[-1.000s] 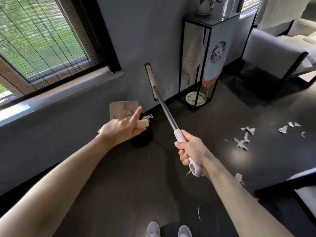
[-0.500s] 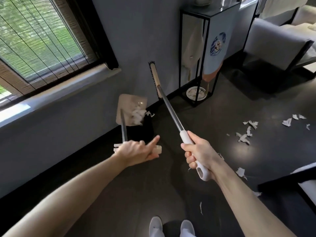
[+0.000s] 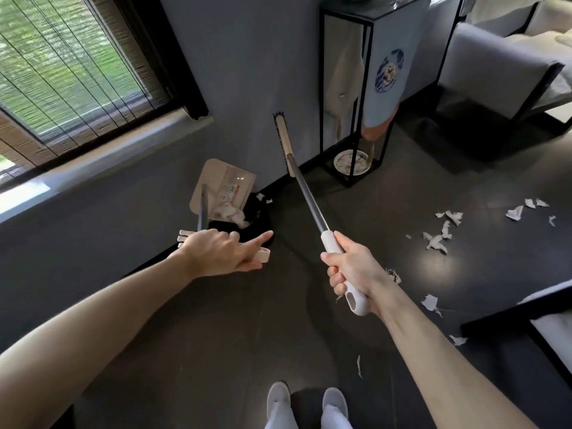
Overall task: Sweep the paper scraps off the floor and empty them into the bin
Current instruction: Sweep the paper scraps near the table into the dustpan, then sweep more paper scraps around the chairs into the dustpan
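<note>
My left hand (image 3: 219, 250) grips the beige handle of a long-handled dustpan (image 3: 223, 187), forefinger stretched out. The pan is tipped over a black bin (image 3: 258, 219) by the wall, and white paper scraps (image 3: 230, 213) slide off its lip into the bin. My right hand (image 3: 351, 274) grips the white handle end of a broom (image 3: 305, 193). Its metal shaft rises forward and its brush head (image 3: 283, 140) is lifted in front of the wall. More paper scraps (image 3: 439, 235) lie on the dark floor to the right.
A black metal-frame stand (image 3: 349, 88) with a plate at its base stands against the wall behind the broom. A grey armchair (image 3: 498, 69) is at the far right, dark furniture (image 3: 526, 320) at the right edge. A window with blinds (image 3: 71, 72) fills the left.
My left hand has drawn back toward me along the dustpan handle and lowered. The pan has tipped further over the bin and its scraps are sliding out. The broom is held much the same.
</note>
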`<state>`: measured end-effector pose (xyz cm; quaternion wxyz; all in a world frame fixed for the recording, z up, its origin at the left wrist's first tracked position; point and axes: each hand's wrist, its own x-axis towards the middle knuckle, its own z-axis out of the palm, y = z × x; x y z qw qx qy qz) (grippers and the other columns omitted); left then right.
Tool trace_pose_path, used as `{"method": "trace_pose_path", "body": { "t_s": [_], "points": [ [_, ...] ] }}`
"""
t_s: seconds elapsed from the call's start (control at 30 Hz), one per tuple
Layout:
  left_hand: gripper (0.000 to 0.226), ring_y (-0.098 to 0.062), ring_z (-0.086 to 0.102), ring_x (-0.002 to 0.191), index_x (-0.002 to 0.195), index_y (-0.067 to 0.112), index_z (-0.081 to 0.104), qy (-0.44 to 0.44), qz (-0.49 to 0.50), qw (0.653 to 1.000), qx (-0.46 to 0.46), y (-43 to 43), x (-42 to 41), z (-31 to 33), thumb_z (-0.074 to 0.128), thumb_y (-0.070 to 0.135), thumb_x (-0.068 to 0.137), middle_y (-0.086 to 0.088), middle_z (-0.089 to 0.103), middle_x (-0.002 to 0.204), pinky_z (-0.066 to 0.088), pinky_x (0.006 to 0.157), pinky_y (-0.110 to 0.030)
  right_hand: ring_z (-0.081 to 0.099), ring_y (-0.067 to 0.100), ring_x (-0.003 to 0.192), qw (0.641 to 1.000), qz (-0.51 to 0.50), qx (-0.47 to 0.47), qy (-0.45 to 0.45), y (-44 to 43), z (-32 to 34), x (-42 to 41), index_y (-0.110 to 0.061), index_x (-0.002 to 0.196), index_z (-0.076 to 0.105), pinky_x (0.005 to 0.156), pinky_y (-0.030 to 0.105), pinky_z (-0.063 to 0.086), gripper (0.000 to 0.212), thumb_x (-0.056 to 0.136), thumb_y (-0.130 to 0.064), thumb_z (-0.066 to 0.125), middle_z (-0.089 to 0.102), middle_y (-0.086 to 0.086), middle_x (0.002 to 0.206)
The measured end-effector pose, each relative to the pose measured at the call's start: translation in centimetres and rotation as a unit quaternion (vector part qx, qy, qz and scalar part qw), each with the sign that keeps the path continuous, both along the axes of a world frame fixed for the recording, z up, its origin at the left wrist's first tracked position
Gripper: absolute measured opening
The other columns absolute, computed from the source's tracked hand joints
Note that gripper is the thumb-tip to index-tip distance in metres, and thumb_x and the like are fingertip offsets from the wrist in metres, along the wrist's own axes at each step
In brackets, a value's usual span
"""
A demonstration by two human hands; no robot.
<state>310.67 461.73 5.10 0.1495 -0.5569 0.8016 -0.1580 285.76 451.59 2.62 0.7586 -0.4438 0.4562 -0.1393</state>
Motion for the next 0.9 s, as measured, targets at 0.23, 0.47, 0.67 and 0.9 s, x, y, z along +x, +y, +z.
{"method": "trace_pose_path", "body": {
  "t_s": [0.23,0.47,0.67,0.9],
  "points": [
    [0.077,-0.018,0.069,0.066,0.153,0.025,0.003,-0.006,0.004,0.999,0.047,0.7,-0.7,-2.2,-0.008,0.065,0.088,-0.005,0.067,0.085,0.036,0.044,-0.028,0.046,0.004,0.041,1.0,0.022,-0.01,-0.002,-0.2,-0.6,-0.3,-0.03,0.149,0.029,0.037,0.019,0.039,0.066,0.093,-0.008,0.056,0.054,-0.006,0.05],
    [0.073,-0.026,0.069,0.085,0.153,0.029,-0.007,0.024,0.049,0.991,0.121,-0.5,-4.1,-7.1,-0.003,0.063,0.089,-0.011,0.064,0.103,0.053,0.062,-0.034,0.046,0.005,0.041,0.999,0.035,0.002,0.027,0.2,-2.9,-1.6,-0.036,0.148,0.028,0.038,0.02,0.038,0.068,0.092,-0.01,0.055,0.053,-0.007,0.048],
    [0.067,-0.022,0.068,0.059,0.15,0.024,0.02,0.037,0.044,0.998,0.005,-2.0,-1.6,-1.8,0.018,0.06,0.093,-0.008,0.067,0.077,0.046,0.04,-0.029,0.046,0.005,0.039,0.998,0.024,0.019,0.049,0.6,-3.2,-0.9,-0.032,0.149,0.029,0.037,0.019,0.037,0.067,0.093,-0.006,0.055,0.054,0.002,0.062],
    [0.082,-0.03,0.066,0.099,0.151,0.044,0.001,0.164,0.259,0.951,-0.031,-1.7,0.5,7.6,0.006,0.076,0.076,-0.003,0.065,0.122,0.05,0.071,-0.038,0.047,0.005,0.041,0.999,0.017,0.004,0.032,1.0,-0.4,0.8,-0.027,0.149,0.03,0.038,0.019,0.04,0.065,0.094,-0.006,0.056,0.054,0.0,0.058]
  ]
}}
